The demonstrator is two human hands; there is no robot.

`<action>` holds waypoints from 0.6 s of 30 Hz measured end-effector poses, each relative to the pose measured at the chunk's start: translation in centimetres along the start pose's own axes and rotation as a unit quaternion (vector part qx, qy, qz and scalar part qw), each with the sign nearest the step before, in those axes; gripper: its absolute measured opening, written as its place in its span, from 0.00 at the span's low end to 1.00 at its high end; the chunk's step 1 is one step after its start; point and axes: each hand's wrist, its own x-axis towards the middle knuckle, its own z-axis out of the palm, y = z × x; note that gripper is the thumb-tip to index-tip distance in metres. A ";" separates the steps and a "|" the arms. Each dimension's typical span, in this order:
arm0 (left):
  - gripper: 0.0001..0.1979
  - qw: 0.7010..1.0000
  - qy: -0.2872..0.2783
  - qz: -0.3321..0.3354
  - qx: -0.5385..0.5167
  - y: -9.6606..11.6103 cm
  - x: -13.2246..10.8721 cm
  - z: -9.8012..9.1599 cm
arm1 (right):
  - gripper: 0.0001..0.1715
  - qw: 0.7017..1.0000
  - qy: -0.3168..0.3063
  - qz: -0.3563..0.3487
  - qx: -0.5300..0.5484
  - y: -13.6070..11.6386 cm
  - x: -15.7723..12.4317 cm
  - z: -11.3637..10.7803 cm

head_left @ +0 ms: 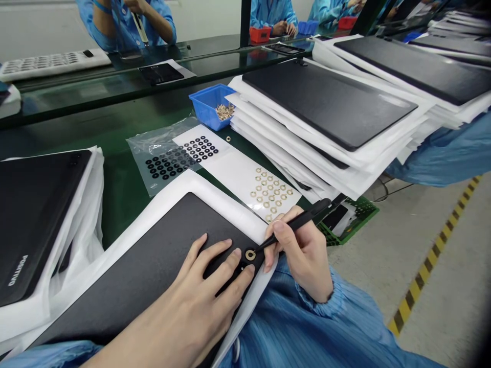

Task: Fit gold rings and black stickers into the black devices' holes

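A black laptop cover lies on white foam wrap in front of me. My left hand rests flat on it, fingers spread, near its right corner. My right hand grips a black pen-like tool. The tool's tip touches a small gold ring sitting on the cover's corner, just beyond my left fingertips. A white sheet past the cover carries several gold rings and several black rings.
A blue bin of small metal parts stands behind the sheet. A clear bag holds black rings. Stacks of wrapped black covers lie right and left. People in blue coats work across the bench.
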 end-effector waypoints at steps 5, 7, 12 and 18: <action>0.20 1.000 -0.013 0.007 0.015 0.0 0.2 -0.5 | 0.12 1.000 0.002 -0.018 -0.024 -0.1 0.0 -0.1; 0.19 0.999 -0.015 0.014 0.029 0.0 0.4 -0.9 | 0.11 0.999 0.004 -0.026 -0.028 0.0 0.1 -0.1; 0.18 0.998 -0.010 0.025 0.058 0.0 1.1 -1.6 | 0.07 0.996 -0.027 -0.076 -0.042 0.1 0.0 -0.5; 0.20 0.999 -0.012 -0.007 0.032 0.2 1.1 -0.7 | 0.03 0.983 -0.041 -0.156 -0.085 0.5 -0.3 -0.8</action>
